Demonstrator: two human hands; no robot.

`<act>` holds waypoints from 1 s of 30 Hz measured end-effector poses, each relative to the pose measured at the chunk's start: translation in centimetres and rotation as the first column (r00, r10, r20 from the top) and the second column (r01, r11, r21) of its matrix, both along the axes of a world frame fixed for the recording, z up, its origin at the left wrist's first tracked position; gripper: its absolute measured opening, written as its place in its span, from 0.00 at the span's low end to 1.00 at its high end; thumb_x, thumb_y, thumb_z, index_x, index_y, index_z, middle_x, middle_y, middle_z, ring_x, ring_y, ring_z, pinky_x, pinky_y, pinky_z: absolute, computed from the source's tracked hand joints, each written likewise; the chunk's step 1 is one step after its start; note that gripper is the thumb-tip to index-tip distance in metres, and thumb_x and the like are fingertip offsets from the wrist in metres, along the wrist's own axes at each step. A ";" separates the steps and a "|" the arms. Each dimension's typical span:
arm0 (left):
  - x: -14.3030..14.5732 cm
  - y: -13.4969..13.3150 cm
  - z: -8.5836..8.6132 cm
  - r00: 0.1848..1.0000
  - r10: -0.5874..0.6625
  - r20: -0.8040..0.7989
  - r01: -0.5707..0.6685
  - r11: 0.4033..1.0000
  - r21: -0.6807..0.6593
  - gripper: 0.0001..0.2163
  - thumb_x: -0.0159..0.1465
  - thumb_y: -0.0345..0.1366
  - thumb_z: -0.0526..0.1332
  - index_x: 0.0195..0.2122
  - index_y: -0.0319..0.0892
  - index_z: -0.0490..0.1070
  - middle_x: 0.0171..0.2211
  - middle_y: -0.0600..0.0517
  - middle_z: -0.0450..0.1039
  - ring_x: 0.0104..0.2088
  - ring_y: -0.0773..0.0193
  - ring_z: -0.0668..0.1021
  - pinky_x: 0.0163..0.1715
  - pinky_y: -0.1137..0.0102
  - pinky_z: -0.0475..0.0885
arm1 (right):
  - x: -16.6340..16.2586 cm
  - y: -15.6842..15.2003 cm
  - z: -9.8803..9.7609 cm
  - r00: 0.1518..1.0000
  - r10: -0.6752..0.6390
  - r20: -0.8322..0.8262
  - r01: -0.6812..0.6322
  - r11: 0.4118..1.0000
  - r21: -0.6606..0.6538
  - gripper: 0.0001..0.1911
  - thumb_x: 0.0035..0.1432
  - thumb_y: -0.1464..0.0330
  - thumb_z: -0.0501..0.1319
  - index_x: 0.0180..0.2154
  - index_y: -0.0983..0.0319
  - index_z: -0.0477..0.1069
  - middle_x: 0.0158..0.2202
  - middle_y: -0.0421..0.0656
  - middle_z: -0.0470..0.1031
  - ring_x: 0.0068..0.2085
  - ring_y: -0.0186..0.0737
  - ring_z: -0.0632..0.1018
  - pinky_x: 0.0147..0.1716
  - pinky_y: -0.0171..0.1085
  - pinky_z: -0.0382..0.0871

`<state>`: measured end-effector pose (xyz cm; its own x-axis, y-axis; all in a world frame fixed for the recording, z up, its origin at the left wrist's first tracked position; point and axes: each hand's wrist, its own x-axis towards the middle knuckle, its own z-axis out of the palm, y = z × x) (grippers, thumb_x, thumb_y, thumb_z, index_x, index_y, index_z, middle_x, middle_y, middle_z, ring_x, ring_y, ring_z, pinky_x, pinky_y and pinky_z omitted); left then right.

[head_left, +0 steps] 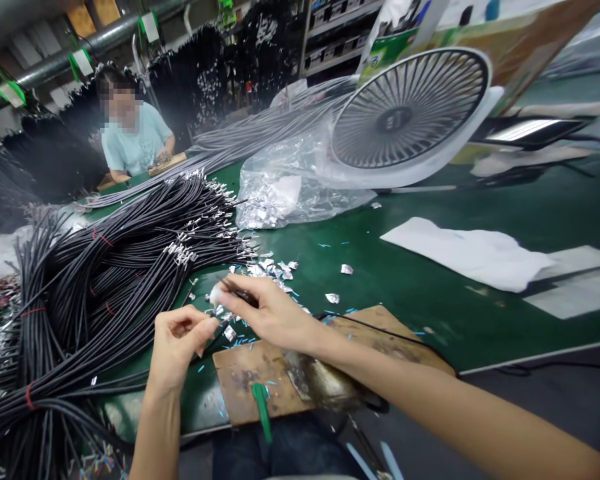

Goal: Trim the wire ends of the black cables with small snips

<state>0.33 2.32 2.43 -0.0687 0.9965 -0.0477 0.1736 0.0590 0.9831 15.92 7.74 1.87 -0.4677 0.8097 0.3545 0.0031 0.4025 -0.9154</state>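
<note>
My left hand [183, 337] pinches the end of a black cable [214, 315] between thumb and forefinger, with thin coloured wires showing at its tip. Close against it, my right hand [265, 303] is closed on a dark slim tool [240, 291] that looks like tweezers. Something white [215, 295] sits at the right fingertips; I cannot tell if it is a finger cover or a separate piece. Left of my hands lie bundles of black cables [130, 260], tied with red bands, their stripped ends pointing right.
Foil scraps [333, 298] and blue bits litter the green table [340, 247]. Before me lies a stained wooden board [245, 380] with a green-handled piece [261, 410]. Beyond are a clear bag [290, 173], a fan [405, 117] and white cloth [460, 250]. A person [135, 137] sits opposite.
</note>
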 end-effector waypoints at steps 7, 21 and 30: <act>-0.1 0.2 -1.1 0.958 0.265 0.113 -0.287 0.902 0.323 0.08 0.49 0.32 0.68 0.19 0.39 0.69 0.19 0.58 0.62 0.21 0.73 0.67 0.22 0.76 0.63 | 0.0 -0.4 -0.1 0.983 -0.125 0.136 0.118 0.991 0.065 0.13 0.61 0.65 0.53 0.46 0.63 0.67 0.26 0.39 0.69 0.27 0.35 0.69 0.27 0.34 0.61; 0.6 -0.5 -2.0 0.798 0.547 -0.252 -0.161 0.596 0.786 0.08 0.52 0.23 0.66 0.27 0.43 0.72 0.23 0.58 0.67 0.24 0.71 0.70 0.22 0.75 0.64 | 0.1 -0.8 0.4 0.992 -0.084 0.095 0.069 0.986 0.151 0.10 0.58 0.72 0.57 0.33 0.64 0.77 0.24 0.39 0.70 0.25 0.31 0.68 0.25 0.31 0.60; 0.8 -1.0 -2.0 0.744 0.597 -0.300 -0.101 0.544 0.833 0.04 0.56 0.26 0.63 0.30 0.43 0.73 0.24 0.56 0.69 0.24 0.70 0.72 0.22 0.74 0.66 | 0.2 -0.6 0.3 0.996 -0.038 0.076 0.030 0.994 0.104 0.11 0.58 0.71 0.56 0.31 0.63 0.77 0.24 0.40 0.73 0.25 0.31 0.69 0.26 0.31 0.61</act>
